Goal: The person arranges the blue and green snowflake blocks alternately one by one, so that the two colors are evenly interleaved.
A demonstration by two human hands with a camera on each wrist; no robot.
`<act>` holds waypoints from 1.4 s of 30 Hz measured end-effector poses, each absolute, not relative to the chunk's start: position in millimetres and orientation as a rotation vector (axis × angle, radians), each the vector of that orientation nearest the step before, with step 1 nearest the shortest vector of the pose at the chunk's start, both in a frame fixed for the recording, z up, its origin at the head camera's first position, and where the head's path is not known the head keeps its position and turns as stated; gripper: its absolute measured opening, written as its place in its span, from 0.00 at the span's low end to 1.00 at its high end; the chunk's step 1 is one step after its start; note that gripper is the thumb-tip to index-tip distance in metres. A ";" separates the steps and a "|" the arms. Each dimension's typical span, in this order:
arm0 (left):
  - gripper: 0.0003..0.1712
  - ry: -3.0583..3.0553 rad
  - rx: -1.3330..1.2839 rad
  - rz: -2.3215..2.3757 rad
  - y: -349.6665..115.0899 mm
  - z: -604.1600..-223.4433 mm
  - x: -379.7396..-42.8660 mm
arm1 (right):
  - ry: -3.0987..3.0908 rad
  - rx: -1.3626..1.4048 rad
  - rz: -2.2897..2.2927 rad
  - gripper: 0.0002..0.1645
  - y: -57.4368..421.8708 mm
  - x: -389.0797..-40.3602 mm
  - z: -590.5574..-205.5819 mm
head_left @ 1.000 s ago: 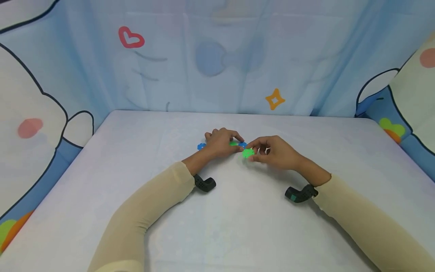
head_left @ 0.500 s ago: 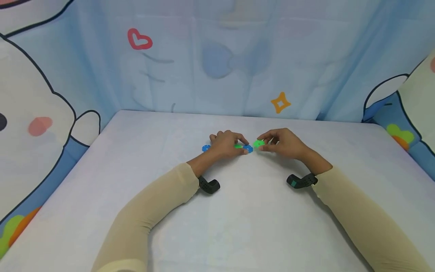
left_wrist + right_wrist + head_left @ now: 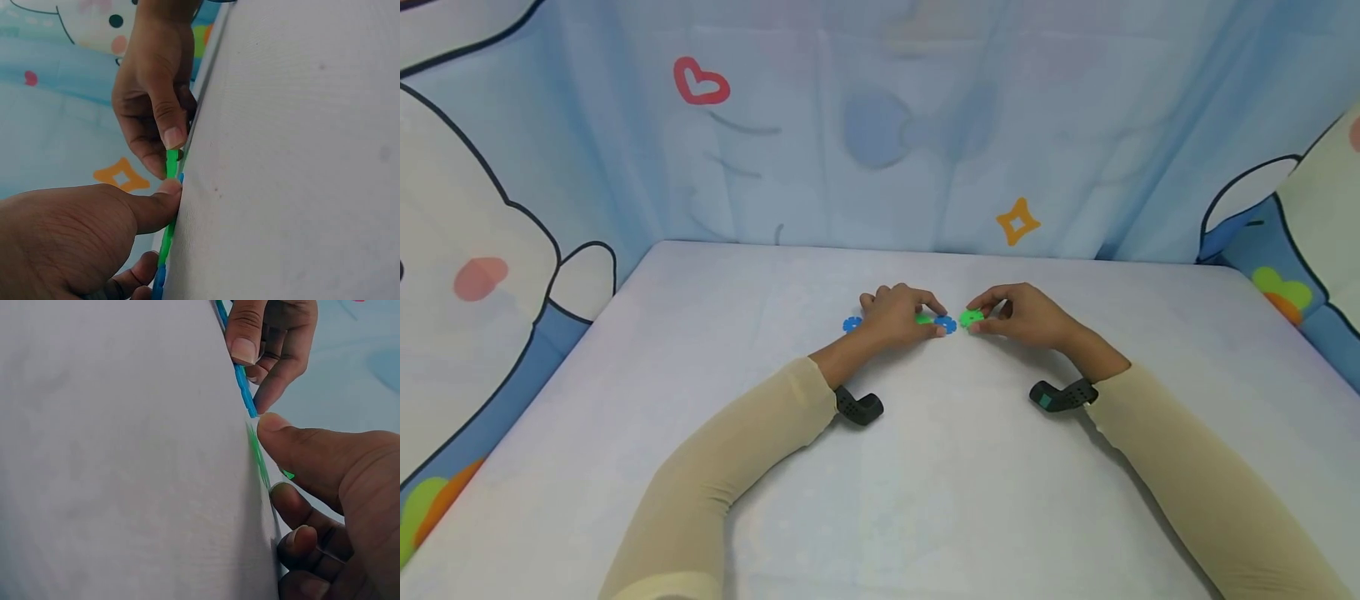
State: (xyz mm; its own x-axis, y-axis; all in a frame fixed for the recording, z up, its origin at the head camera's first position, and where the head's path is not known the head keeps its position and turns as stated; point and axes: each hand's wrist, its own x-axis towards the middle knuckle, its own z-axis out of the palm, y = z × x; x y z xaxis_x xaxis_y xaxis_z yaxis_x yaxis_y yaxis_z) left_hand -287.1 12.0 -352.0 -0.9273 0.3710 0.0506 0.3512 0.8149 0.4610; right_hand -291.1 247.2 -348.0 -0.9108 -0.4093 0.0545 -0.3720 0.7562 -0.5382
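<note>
In the head view, my left hand (image 3: 895, 318) lies over a row of notched plastic connecting discs, its thumb and forefinger gripping the blue disc (image 3: 947, 324) at the right end. A green disc (image 3: 923, 319) shows under that hand, and another blue disc (image 3: 852, 323) sticks out to its left; the row's middle is hidden. My right hand (image 3: 1022, 317) pinches a separate green disc (image 3: 972, 319) by thumb and fingertips, just right of the blue one, with a narrow gap between. The left wrist view shows this green disc (image 3: 172, 164) edge-on, close to the left thumb.
A white cloth (image 3: 880, 483) covers the table. Behind it hangs a light blue curtain (image 3: 760, 167) with cartoon prints. Each wrist wears a black camera, the left one (image 3: 859, 408) and the right one (image 3: 1062, 397) both low over the cloth.
My right hand has carried the green disc from in front of the blue end disc to its right side, farther back. My left hand keeps its hold; the head view has shifted slightly.
</note>
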 end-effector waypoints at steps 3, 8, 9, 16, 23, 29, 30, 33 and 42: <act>0.17 2.953 0.597 0.746 12.1 -351.9 -287.1 | 2.895 -0.643 -0.820 0.22 246.7 -291.6 -348.9; 0.17 2.956 0.601 0.740 12.6 -352.7 -288.2 | 2.905 -0.640 -0.784 0.21 244.6 -290.9 -349.2; 0.17 2.958 0.598 0.733 12.5 -352.9 -288.5 | 2.903 -0.639 -0.785 0.21 244.0 -290.4 -349.0; 0.18 2.970 0.594 0.704 11.5 -353.8 -288.7 | 2.891 -0.648 -0.785 0.21 239.4 -288.2 -347.3; 0.18 2.964 0.600 0.735 10.5 -353.2 -288.2 | 2.893 -0.647 -0.752 0.20 238.1 -287.5 -346.3; 0.18 2.958 0.603 0.737 11.1 -353.9 -288.2 | 2.882 -0.621 -0.770 0.21 237.6 -286.2 -345.9; 0.18 2.959 0.605 0.737 11.2 -353.9 -288.1 | 2.881 -0.618 -0.775 0.21 237.5 -285.8 -345.6; 0.18 2.960 0.610 0.738 11.1 -353.7 -287.7 | 2.877 -0.614 -0.784 0.21 237.0 -284.7 -344.7; 0.18 2.965 0.608 0.730 10.4 -352.6 -287.1 | 2.883 -0.609 -0.776 0.21 236.6 -286.3 -345.2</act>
State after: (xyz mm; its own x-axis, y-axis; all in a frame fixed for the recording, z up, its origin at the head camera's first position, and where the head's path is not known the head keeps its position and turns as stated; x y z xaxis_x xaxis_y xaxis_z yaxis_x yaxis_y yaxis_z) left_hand -287.1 10.4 -352.6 -0.9234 0.3782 0.0649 0.3651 0.8138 0.4522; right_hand -286.3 236.6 -345.2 -0.9159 -0.4011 0.0123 -0.3531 0.7909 -0.4998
